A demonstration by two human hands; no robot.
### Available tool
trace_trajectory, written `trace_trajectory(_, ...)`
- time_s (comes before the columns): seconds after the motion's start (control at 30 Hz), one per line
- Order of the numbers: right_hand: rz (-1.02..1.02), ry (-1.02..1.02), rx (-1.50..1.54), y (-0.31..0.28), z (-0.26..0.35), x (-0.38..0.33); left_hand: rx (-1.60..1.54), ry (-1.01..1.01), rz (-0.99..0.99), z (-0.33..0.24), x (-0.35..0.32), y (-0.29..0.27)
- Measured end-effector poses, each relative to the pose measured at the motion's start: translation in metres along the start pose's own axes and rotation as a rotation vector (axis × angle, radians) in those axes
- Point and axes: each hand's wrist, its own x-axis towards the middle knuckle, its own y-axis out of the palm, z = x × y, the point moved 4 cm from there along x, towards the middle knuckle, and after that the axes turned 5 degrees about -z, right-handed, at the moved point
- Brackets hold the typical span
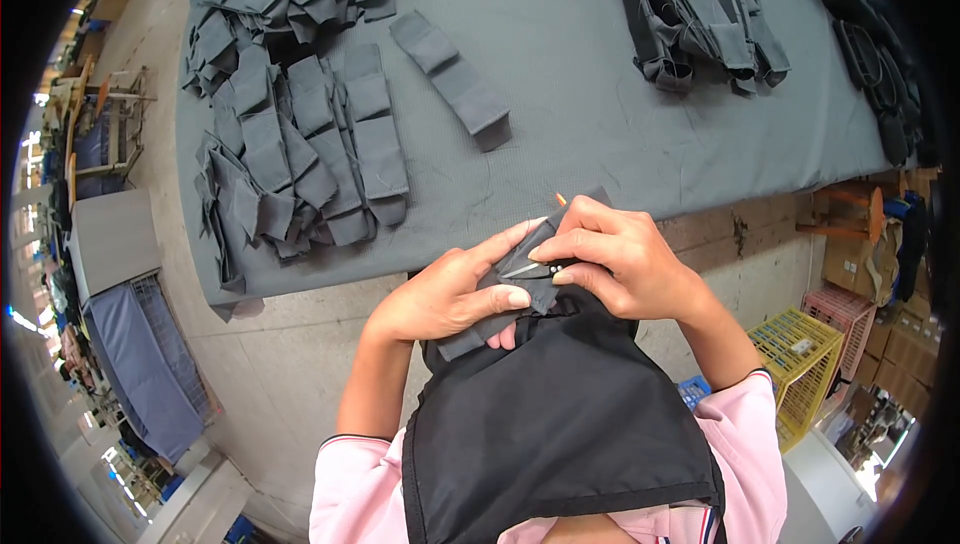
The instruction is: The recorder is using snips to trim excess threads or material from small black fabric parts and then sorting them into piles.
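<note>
Close in front of my body, my left hand (455, 294) grips a dark grey fabric strip (465, 342), its thumb pressed on top and fingers curled beneath. My right hand (620, 259) pinches a slim pointed tool (520, 270) with a pale metal tip lying against the cloth. An orange end shows above the right fingers; its exact kind cannot be made out. Both hands meet over the strip, just off the table's near edge. A single loose grey strip (452, 79) with folded sections lies on the table beyond them.
A large table (560, 94) under grey cloth spans the far side. Piled grey strips (320, 139) cover its left part; a bundle of strips (695, 14) lies far right, darker pieces (870, 74) beyond. Yellow crates (800, 354) stand at right, a blue-draped rack (140, 364) at left.
</note>
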Motion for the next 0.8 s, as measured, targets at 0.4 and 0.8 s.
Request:
trace_trajectory(0.4, -0.279, 0.196, 0.171, -0.001, 0.003, -0.009, -0.051, 0.128, -0.158, -0.002, 0.01, -0.005)
trace_trajectory(0.8, -0.395, 0.151, 0.207, 0.023, -0.006, -0.01, -0.41, 0.289, -0.482, -0.008, 0.021, 0.011)
